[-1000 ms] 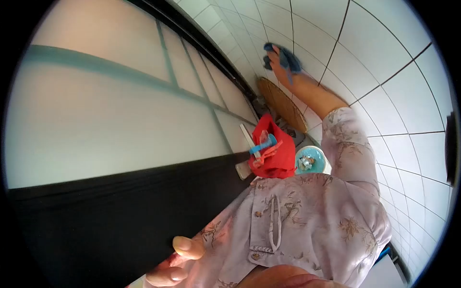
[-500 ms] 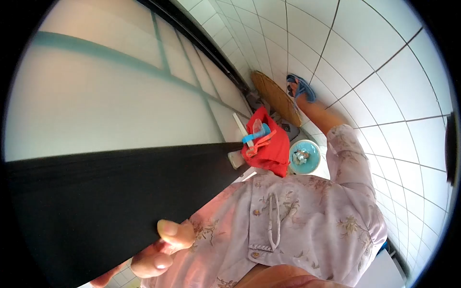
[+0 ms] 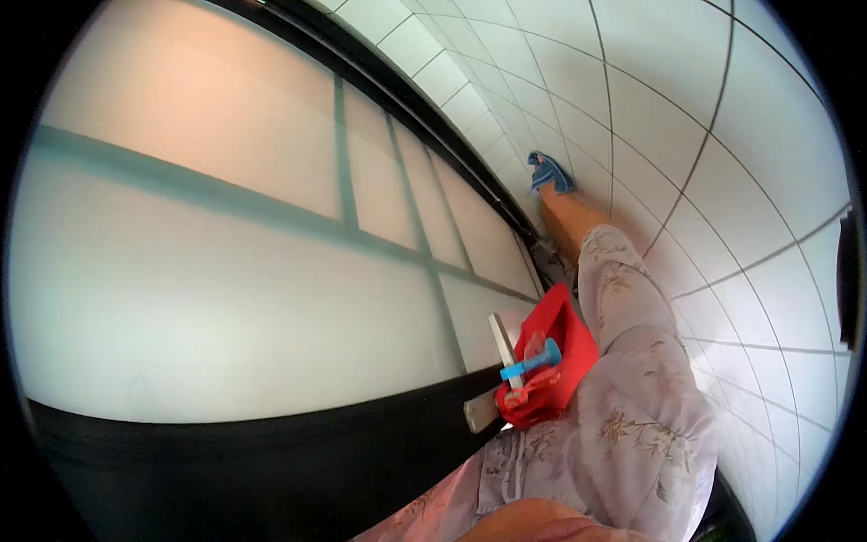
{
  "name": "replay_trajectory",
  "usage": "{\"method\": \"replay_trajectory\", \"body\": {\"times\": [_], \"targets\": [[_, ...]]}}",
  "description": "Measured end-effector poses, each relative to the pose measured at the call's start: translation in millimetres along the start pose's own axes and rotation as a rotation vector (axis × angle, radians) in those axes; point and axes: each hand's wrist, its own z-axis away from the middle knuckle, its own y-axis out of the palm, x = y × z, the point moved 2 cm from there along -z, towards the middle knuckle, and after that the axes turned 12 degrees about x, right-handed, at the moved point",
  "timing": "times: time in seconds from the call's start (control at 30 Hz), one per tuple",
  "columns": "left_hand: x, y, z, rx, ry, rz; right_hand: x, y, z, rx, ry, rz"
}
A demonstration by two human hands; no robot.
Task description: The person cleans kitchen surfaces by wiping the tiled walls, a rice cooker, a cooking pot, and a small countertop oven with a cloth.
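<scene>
My right arm, in a pale floral sleeve (image 3: 632, 307), stretches up and away across the white tiles. At its far end my right hand (image 3: 547, 185) is closed on what looks like a blue-and-white cloth (image 3: 562, 177), pressed to the tiled surface. The hand is small in view and its fingers are partly hidden. Nearer to me, a red cloth bag or apron (image 3: 564, 370) hangs by the door handle (image 3: 481, 413), with a blue plastic piece (image 3: 542, 357) in front of it. My left hand is outside the view.
A black-framed door (image 3: 271, 456) with frosted glass panes (image 3: 226, 298) fills the left side. White wall tiles (image 3: 668, 117) cover the right. Something brown (image 3: 555, 230), partly hidden, stands behind my right forearm. A dark object (image 3: 846, 280) sits at the right edge.
The view has turned, and my left hand has gone out of sight from the door's edge. My right arm reaches farther forward along the tiles. The blue basin is now hidden.
</scene>
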Motion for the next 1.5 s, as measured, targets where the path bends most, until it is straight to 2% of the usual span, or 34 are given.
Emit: {"method": "replay_trajectory", "body": {"times": [0.1, 0.27, 0.43, 0.7, 0.97, 1.17, 1.23, 1.27, 1.33, 1.37, 1.47, 1.5], "targets": [[-2, 4, 2, 0.013, 0.013, -0.019, -5, 10, -20, 0.024, 0.027, -0.053], [-4, 12, 3, 0.011, -0.026, -0.006, -7, 32, 2, 0.077, 0.015, -0.015], [-1, 18, 2, -0.029, -0.062, 0.019, -15, 44, 87, 0.113, -0.037, 0.122], [2, 33, -3, -0.114, -0.136, 0.13, -74, 41, 257, 0.268, -0.045, 0.308], [2, 42, -18, -0.288, -0.201, 0.289, -75, -30, 348, 0.42, -0.076, 0.571], [1, 43, -40, -0.445, -0.228, 0.388, -56, -144, 373, 0.544, -0.104, 0.739], [-7, 43, -41, -0.453, -0.266, 0.412, -54, -202, 384, 0.423, -0.056, 0.696], [-14, 40, -24, -0.41, -0.551, 0.485, -54, -233, 392, 0.293, -0.029, 0.642], [-9, 55, -14, -0.433, -0.423, 0.397, -53, -311, 414, -0.107, 0.016, 0.48], [-7, 63, -10, -0.444, -0.359, 0.353, -46, -364, 430, -0.214, 0.032, 0.425], [-7, 54, -8, -0.334, -0.272, 0.317, -36, -480, 471, -0.656, 0.215, 0.554], [-6, 52, -9, -0.293, -0.247, 0.31, -40, -508, 481, -0.885, 0.284, 0.654]]}}
